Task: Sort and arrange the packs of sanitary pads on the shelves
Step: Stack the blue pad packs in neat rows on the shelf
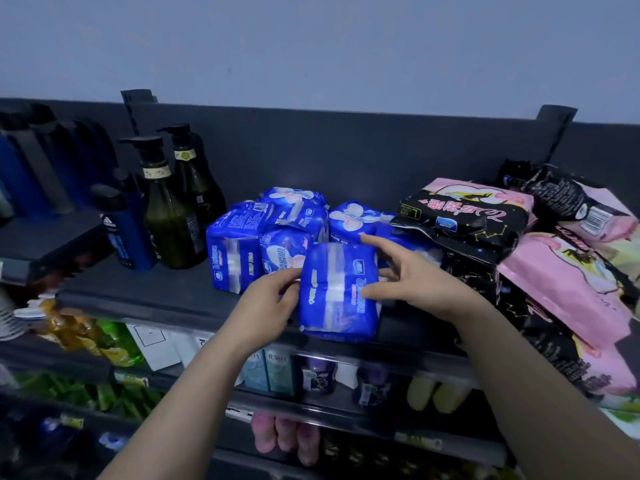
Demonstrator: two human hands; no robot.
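Blue pack [337,292] stands upright at the shelf [138,292] front. Your left hand [268,306] pinches its 9 o'clock edge; your right hand [412,282], spread loose, touches its 3 o'clock side.

On the dark top shelf [138,289] a blue pack [337,292] stands upright at the front edge. The left hand [266,306] grips its left side, and the right hand [415,282] touches its right side with fingers spread. More blue packs [239,251] cluster just behind. Pink-and-black packs [464,216] are piled to the right, and dark pump bottles [166,216] stand to the left.
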